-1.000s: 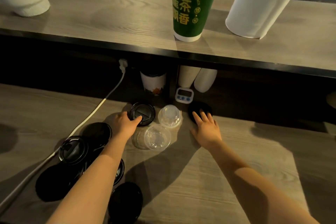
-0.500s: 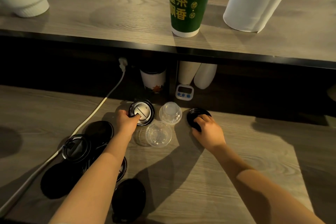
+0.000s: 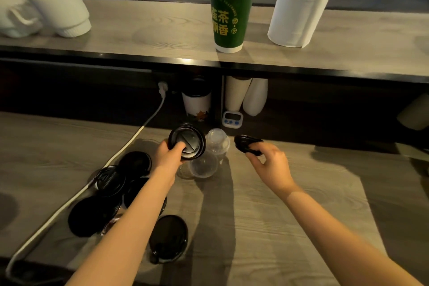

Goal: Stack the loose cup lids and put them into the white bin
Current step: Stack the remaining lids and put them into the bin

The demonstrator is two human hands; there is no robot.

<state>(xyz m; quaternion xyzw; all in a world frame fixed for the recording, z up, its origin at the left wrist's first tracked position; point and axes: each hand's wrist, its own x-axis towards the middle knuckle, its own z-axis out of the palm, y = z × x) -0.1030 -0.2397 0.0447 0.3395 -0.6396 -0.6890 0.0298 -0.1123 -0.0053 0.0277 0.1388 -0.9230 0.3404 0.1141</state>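
Black lids (image 3: 111, 181) litter the grey surface (image 3: 267, 227). My left hand (image 3: 168, 158) grips a ridged lid (image 3: 189, 143); my right hand (image 3: 271, 165) pinches a tilted lid (image 3: 245, 143).

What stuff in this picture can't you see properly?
- The white bin: nowhere in the head view, so its place cannot be told.
- The pile of black lids: the left forearm covers some, so there is no exact count.
- The timer: digits too small to read.
- The white cups under the shelf: its edge hides their tops.
- The tilted black lid: the right hand covers its near edge.
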